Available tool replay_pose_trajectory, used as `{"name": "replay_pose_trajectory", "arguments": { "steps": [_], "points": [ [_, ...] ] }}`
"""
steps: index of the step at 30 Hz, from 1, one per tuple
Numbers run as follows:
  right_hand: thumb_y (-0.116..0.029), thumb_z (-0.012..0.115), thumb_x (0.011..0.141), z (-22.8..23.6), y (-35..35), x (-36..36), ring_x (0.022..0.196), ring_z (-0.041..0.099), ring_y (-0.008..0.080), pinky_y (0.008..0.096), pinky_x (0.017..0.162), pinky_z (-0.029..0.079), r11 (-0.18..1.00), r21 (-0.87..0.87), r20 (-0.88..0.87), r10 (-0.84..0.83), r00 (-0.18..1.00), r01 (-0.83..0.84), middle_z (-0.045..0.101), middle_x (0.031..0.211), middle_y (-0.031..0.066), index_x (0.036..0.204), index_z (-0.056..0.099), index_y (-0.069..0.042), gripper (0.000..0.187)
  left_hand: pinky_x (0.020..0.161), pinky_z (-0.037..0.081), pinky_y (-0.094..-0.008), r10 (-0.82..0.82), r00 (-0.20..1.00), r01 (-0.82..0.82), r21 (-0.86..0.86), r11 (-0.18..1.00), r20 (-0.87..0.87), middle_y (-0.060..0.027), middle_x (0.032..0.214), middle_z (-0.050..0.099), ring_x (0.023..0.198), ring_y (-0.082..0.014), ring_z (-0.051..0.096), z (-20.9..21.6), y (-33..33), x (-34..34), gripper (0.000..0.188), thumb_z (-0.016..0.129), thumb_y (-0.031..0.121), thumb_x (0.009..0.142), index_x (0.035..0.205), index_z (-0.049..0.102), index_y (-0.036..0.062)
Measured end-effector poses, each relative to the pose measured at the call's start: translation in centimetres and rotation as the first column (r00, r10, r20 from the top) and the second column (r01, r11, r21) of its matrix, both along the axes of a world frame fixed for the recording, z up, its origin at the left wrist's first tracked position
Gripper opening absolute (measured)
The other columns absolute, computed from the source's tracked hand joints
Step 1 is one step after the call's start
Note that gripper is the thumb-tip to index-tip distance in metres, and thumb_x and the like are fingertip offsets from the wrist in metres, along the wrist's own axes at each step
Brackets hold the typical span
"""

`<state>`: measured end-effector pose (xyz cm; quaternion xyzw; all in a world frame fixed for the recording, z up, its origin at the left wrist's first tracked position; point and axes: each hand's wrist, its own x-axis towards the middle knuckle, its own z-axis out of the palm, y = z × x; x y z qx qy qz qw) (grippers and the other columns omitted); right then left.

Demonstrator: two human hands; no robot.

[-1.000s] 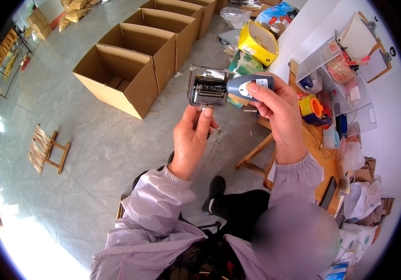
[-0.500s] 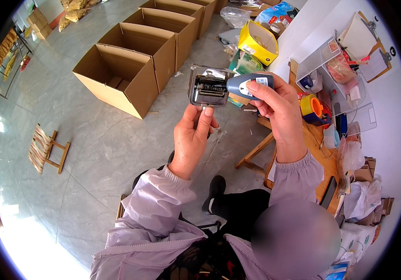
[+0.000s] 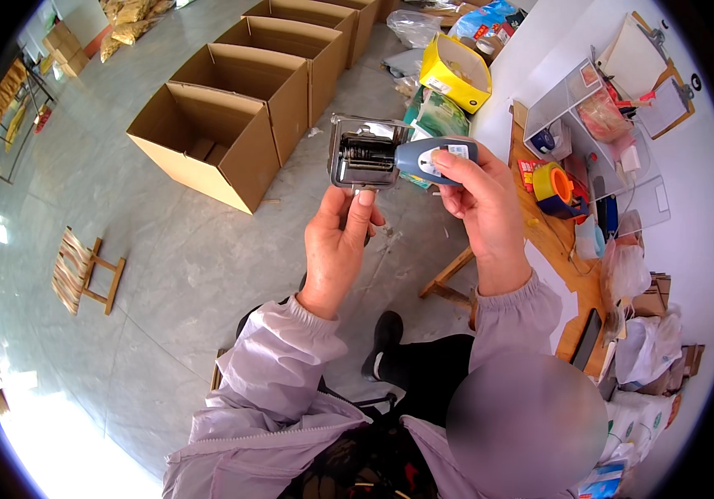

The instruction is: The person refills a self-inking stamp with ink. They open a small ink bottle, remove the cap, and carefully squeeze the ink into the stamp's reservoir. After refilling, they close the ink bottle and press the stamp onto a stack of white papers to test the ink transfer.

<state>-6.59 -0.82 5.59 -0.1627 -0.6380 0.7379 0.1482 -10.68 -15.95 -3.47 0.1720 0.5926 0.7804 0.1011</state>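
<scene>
Slightly leftward had gone the left hand [image 3: 333, 249], the right hand [image 3: 494, 204] and the metal-framed device [image 3: 365, 158] since the earlier frame. From afar I saw the device at upper centre. The right hand wrapped its blue-grey handle [image 3: 411, 158], thumb on top, likely to bear its weight; the left pinched its lower rim, I judged to steady it, leaving the dark ribbed part uncovered. Open cardboard boxes [image 3: 253, 158] stood upper left.

A wooden desk [image 3: 594, 287] carried a tape dispenser [image 3: 550, 190] toward its far end, a white sheet [image 3: 550, 279] at its room-side edge and a dark flat slab [image 3: 587, 339] near its closest end. On the grey floor [image 3: 165, 274] stood open cartons [image 3: 232, 179] and a striped folding stool [image 3: 68, 270].
</scene>
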Motion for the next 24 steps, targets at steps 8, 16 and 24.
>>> {"name": "replay_pose_trajectory", "arguments": {
  "steps": [8, 16, 24],
  "points": [
    [-0.024, 0.069, 0.078, -0.22, 0.20, 0.27, 0.048, 0.040, 0.0037, 0.0185, 0.044, 0.026, 0.998, -0.045, -0.024, -0.036, 0.999, 0.034, 0.049, 0.061, -0.0020, 0.082, 0.060, -0.007, 0.020, 0.045, 0.033, -0.0164, -0.004, 1.000, 0.004, -0.009, 1.000, 0.021, 0.0024, 0.075, 0.059, 0.064, -0.0029, 0.050, -0.11, -0.12, -0.02, 0.027, 0.051, 0.034, 0.096, 0.104, 0.057, 0.0090],
    [-0.025, 0.069, 0.078, -0.71, 0.70, 0.64, 0.048, 0.040, 0.0039, 0.0187, 0.044, 0.027, 0.997, -0.028, -0.034, -0.073, 0.997, 0.072, 0.049, 0.061, -0.0023, 0.082, 0.060, -0.007, 0.021, 0.045, 0.034, -0.0160, 0.020, 1.000, -0.020, -0.009, 1.000, 0.010, 0.0025, 0.076, 0.060, 0.065, -0.0025, 0.050, -0.01, -0.01, 0.01, 0.025, 0.051, 0.033, 0.096, 0.104, 0.057, 0.0100],
    [-0.025, 0.069, 0.079, -0.87, 0.71, 0.64, 0.049, 0.041, 0.0036, 0.0190, 0.045, 0.026, 0.999, -0.043, -0.019, -0.016, 1.000, 0.015, 0.049, 0.062, -0.0031, 0.084, 0.060, -0.008, 0.020, 0.045, 0.033, -0.0153, 0.026, 1.000, -0.026, -0.025, 0.999, 0.000, 0.0022, 0.076, 0.060, 0.065, -0.0020, 0.050, 0.06, -0.09, 0.04, 0.024, 0.050, 0.032, 0.097, 0.103, 0.056, 0.0100]
  ]
}}
